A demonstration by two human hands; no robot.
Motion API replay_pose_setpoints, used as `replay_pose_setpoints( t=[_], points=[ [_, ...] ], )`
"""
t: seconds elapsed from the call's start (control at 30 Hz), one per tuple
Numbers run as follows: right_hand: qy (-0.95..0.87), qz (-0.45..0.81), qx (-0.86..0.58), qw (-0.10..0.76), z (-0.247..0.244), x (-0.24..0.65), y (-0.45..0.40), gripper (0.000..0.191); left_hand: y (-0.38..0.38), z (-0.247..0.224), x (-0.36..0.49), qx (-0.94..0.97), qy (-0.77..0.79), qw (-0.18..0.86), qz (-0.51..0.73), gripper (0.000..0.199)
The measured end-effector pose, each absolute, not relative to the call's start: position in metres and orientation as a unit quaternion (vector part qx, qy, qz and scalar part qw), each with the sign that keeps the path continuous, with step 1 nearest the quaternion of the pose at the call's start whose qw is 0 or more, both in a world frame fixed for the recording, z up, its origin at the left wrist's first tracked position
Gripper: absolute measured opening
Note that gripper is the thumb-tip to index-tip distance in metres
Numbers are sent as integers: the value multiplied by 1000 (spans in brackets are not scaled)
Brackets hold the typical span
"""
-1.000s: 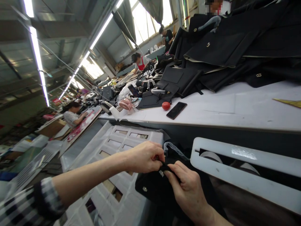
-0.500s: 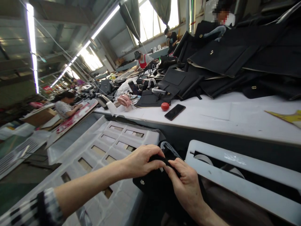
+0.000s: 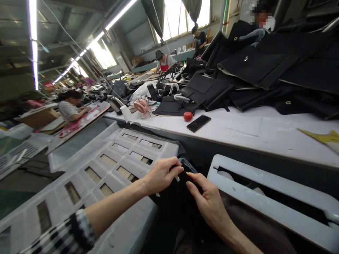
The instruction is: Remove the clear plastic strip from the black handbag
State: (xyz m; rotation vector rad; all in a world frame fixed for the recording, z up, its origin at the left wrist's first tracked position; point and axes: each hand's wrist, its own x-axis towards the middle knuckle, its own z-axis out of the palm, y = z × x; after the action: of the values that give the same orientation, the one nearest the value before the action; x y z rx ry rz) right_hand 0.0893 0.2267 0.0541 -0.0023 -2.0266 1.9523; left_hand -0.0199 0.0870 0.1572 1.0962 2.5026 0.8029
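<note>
My left hand [image 3: 162,177] pinches the upper edge of a black bag [image 3: 176,204], thumb and fingers pressed together. On the other side of the same edge, my right hand [image 3: 208,197] grips it between thumb and fingers. The bag hangs low below both hands, its lower part lost in shadow. A small white bit shows by my left fingertips. Behind the hands, a strip in clear plastic [image 3: 188,164] pokes up, perhaps a wrapped handle.
Black bag pieces [image 3: 265,67] are heaped on the white table [image 3: 254,127], with a phone [image 3: 199,123], a red round object [image 3: 188,116] and a pink fan [image 3: 141,106]. A pale slotted frame [image 3: 238,190] stands at right, a grey plastic rack [image 3: 127,150] at left. Several people work farther back.
My hands have moved slightly apart along the bag's edge, the left one shifting left. My right thumb has drawn away from the left fingers. The view has shifted a little.
</note>
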Motion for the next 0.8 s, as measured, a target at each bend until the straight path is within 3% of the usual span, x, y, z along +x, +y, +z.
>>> replay_pose_setpoints(
  t=[0.13, 0.27, 0.47, 0.67, 0.8],
  points=[
    [-754, 649, 0, 104, 25, 113, 233, 36, 71, 153, -22, 359, 874, 138, 295, 23],
    [-777, 619, -19, 115, 11, 126, 228, 43, 62, 149, -20, 352, 875, 138, 302, 25],
    [-776, 605, -49, 170, 31, 114, 202, 21, 61, 153, -15, 374, 872, 128, 289, 24],
    [-750, 638, -27, 171, 35, 119, 187, 21, 51, 163, 1, 338, 881, 208, 258, 16],
    [-750, 633, -1, 190, 38, 127, 178, 24, 41, 168, 20, 336, 885, 183, 264, 22]
  ],
)
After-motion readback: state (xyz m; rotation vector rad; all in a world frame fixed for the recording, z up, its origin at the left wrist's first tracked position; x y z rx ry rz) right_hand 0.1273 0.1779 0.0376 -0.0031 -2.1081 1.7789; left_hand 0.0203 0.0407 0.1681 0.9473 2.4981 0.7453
